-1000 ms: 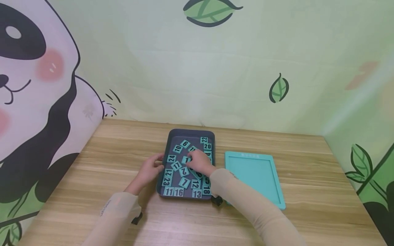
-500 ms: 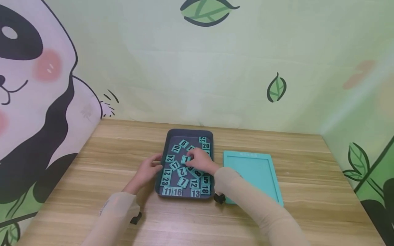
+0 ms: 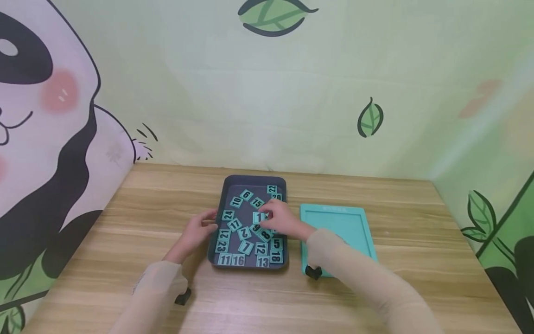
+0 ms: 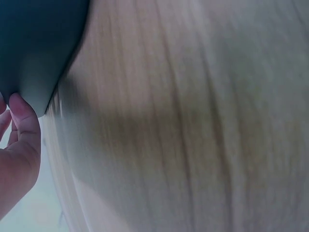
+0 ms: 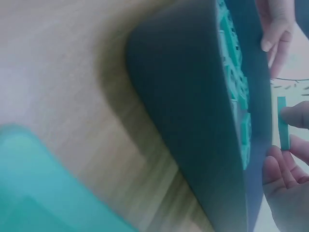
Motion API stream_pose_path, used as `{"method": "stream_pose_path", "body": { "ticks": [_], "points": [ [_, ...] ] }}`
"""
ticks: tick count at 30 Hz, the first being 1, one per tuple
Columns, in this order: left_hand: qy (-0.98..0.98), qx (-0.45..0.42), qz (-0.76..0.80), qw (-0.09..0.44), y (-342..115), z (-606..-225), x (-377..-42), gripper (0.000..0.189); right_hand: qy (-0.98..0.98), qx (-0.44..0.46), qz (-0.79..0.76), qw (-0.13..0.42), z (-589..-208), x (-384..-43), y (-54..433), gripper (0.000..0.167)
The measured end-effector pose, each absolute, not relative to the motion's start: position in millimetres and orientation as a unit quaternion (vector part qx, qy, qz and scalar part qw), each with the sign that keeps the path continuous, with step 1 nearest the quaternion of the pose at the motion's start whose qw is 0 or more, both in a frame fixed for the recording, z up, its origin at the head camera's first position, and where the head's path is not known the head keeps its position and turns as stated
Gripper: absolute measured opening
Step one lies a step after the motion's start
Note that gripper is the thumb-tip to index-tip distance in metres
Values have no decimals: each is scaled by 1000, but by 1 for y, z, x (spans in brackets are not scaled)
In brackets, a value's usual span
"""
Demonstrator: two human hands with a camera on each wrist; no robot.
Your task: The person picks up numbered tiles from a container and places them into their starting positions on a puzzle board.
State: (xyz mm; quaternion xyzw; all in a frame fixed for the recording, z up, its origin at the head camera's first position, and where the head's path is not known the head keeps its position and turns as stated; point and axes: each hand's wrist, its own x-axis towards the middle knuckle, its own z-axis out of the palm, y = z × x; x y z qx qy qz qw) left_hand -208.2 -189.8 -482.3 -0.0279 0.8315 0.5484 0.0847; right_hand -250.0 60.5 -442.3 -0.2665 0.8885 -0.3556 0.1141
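Note:
In the head view my right hand [image 3: 283,218] is over the dark tray [image 3: 250,180] and pinches a teal square number tile [image 3: 259,217] marked 1. The right wrist view shows that tile [image 5: 283,123] edge-on between thumb and finger, lifted above the tray rim. My left hand [image 3: 196,235] rests against the tray's left outer wall, its thumb [image 4: 25,113] touching the wall in the left wrist view. Several other number tiles lie loose in the tray, among them 7 [image 3: 246,247], 15 [image 3: 257,202] and 11 [image 3: 225,259]. My right hand hides some tiles at the tray's right side.
A teal frame board [image 3: 333,229] with a raised rim lies right of the tray, its lower right part under my right sleeve [image 3: 354,264]. Both sit on a wood-grain table [image 3: 233,297]. Behind stands a backdrop [image 3: 200,93] printed with a panda and leaves.
My right hand has moved to the right with the tile marked 1, uncovering the 15 tile. My left hand stays at the tray's side. The head view has shifted slightly.

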Motion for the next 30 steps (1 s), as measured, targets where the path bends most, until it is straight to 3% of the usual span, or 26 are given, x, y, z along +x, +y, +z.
{"method": "stream_pose_path", "body": {
  "ticks": [16, 30],
  "points": [
    [835, -24, 543, 86, -188, -481, -208, 46, 888, -189, -408, 98, -431, -251, 118, 37],
    [834, -29, 541, 99, -188, -477, -207, 45, 905, -179, -380, 66, -454, -262, 166, 35]
  ]
}}
